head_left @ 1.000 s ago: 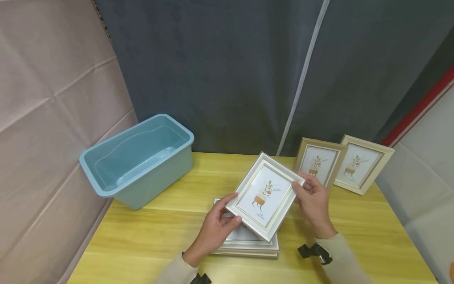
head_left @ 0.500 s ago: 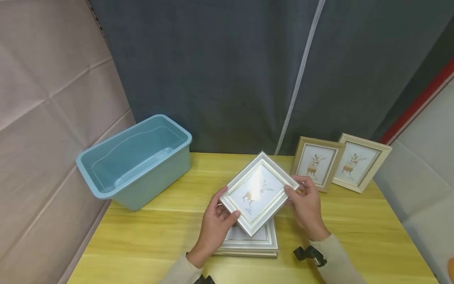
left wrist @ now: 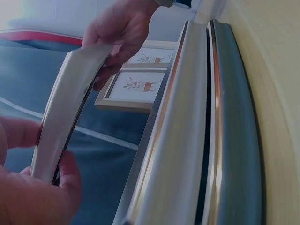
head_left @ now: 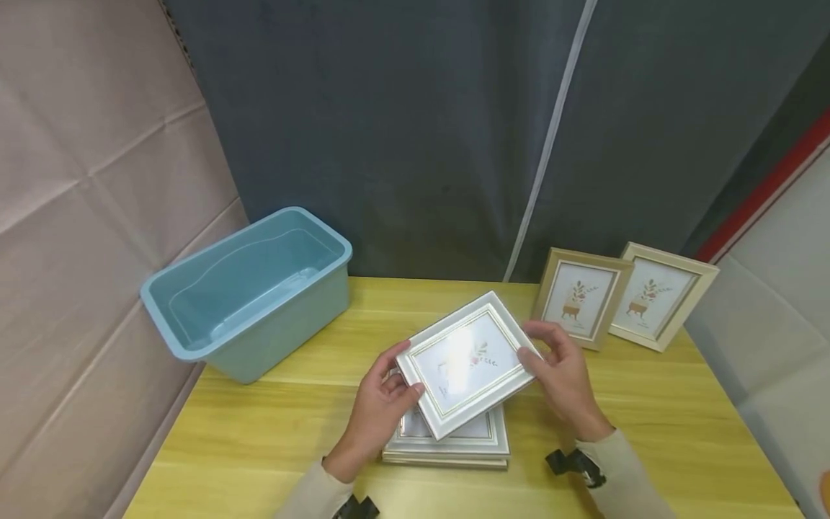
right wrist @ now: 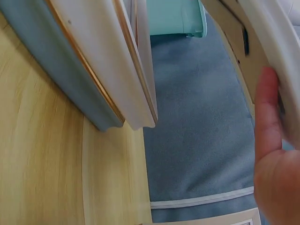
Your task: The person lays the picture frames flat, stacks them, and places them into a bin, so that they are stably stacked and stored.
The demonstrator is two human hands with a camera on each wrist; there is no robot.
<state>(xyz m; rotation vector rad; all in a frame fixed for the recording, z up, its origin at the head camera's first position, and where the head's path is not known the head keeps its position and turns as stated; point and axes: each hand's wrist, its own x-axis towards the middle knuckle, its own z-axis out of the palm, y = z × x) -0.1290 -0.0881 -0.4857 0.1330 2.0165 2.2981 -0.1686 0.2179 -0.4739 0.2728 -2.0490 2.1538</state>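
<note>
A silver-white picture frame (head_left: 476,414) with a plant print is held tilted between both hands, over a stack of frames. My left hand (head_left: 376,411) grips its left corner, thumb on the front edge and fingers behind. At the right edge, my right hand (head_left: 564,375) pinches it with the thumb in front; in the right wrist view a finger (right wrist: 267,112) lies along its back. Glare hides part of the print. Beneath it, partly covered, lies the stack of picture frames (head_left: 454,455), its edges showing large in the left wrist view as a pale frame (left wrist: 176,136) and a blue-grey-looking one.
A blue plastic tub (head_left: 292,310) stands at the left back of the wooden table (head_left: 259,432). Behind the right hand, a tan picture frame (head_left: 550,285) and a cream picture frame (head_left: 674,328) stand upright, overlapping. A dark curtain (head_left: 389,144) hangs along the table's back edge.
Both hands have turned the held picture frame clockwise, so its long side lies more sideways. It has shifted slightly left, and glare has appeared on its front.
</note>
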